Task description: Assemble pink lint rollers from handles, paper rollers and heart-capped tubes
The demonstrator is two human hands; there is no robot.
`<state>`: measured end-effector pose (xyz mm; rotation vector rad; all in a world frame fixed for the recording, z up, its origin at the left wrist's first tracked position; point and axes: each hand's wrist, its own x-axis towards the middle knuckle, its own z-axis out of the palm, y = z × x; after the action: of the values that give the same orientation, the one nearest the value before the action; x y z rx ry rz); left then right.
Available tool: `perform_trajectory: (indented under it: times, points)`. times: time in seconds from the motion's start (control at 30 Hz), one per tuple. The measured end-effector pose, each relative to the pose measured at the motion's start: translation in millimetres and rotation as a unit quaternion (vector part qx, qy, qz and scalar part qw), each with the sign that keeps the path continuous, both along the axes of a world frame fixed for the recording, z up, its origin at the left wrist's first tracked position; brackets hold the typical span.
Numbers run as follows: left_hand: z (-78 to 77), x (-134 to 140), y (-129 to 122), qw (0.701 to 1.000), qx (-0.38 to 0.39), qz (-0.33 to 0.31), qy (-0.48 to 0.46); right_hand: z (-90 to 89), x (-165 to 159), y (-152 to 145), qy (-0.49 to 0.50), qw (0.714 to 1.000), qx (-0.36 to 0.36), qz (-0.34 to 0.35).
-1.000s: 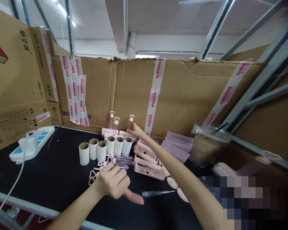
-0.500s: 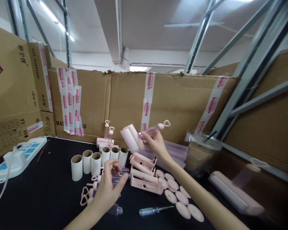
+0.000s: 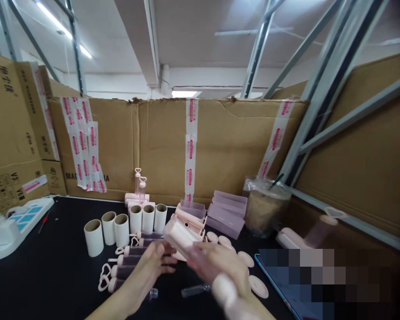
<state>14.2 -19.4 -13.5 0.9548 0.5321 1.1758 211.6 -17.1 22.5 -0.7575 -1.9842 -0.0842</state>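
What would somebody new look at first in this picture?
Probably the pale pink, rounded plastic piece in the middle, held in the right hand, with the left hand close beside it. Next, perhaps, the six upright white round tubes with brown insides, left of centre on the black tabletop. See-through purple plastic tubes, some with pink heart-shaped loops, lie nearer the viewer.
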Motion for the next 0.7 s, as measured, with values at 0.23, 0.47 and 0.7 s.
perform_trajectory:
  times: [0.23,0.47,0.7]
  points:
    - [17.3,0,-17,0.992,-0.009,-0.123,0.005,5.6,-7,-18,-0.251,0.955,0.119,0.106]
    - [9.8,-5,-13,0.987,-0.014,-0.109,0.118,29.3,-1,-23,-0.044,0.995,-0.083,0.033]
    - [13.5,-3,-19,0.966,0.006,-0.223,0.135,42.5,10,-21,-0.118,0.902,-0.398,0.118]
